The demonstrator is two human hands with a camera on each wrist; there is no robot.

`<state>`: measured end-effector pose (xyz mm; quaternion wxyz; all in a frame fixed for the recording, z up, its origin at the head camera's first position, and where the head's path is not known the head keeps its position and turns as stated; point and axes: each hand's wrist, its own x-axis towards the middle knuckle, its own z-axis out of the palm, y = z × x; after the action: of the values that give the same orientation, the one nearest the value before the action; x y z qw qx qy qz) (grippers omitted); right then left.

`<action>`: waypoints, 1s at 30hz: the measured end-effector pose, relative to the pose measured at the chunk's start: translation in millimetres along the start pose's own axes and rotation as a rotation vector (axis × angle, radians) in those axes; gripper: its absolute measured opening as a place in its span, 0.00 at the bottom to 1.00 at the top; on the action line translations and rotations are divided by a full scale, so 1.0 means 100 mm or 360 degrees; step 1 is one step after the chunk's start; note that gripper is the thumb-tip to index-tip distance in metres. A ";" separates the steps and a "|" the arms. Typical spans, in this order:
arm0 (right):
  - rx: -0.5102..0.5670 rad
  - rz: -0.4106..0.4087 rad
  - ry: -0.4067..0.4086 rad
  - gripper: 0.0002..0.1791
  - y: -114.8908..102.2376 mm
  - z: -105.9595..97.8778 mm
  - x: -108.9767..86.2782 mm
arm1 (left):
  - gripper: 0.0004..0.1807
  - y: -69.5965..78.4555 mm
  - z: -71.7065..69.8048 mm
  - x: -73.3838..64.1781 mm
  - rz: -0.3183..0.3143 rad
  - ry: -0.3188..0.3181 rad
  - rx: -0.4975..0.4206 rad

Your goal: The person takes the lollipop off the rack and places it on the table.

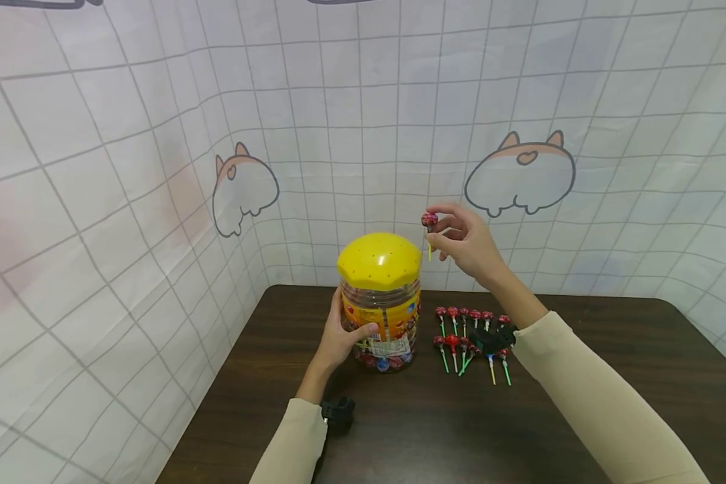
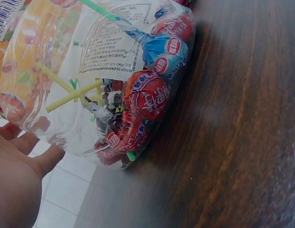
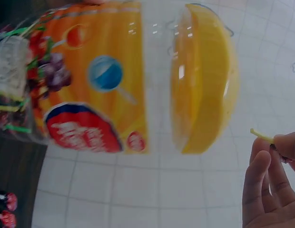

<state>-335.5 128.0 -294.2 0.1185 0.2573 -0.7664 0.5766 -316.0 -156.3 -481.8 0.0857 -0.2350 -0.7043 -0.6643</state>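
Note:
A clear plastic candy jar (image 1: 402,329) with a yellow lid (image 1: 380,261) stands on the table, lollipops visible through its wall. My left hand (image 1: 337,339) holds its left side, thumb across the front; the other fingers pass behind it. In the left wrist view, red and blue wrapped lollipops (image 2: 146,95) lie low inside the jar. Up to the right of the lid, my right hand (image 1: 470,243) pinches one lollipop (image 1: 429,219) by its yellow stick, the dark red wrapped head upward. The right wrist view shows the lid (image 3: 204,80) on the jar, left of this hand.
Several lollipops (image 1: 452,341) lie in two rows on the dark wooden table (image 1: 411,417), right of the jar and partly hidden by the right wrist's black camera (image 1: 493,339). A white gridded cloth (image 1: 375,154) hangs behind the table and along its left.

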 end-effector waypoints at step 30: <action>-0.0092 0.0374 0.0068 0.24 1.00 -0.57 -0.99 | 0.55 -0.01 -0.03 -0.01 -0.0003 -0.0011 -0.0010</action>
<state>-312.0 228.3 -406.8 0.0740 0.1498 -0.8049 0.5694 -316.1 -159.1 -482.6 0.0819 -0.2369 -0.7028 -0.6657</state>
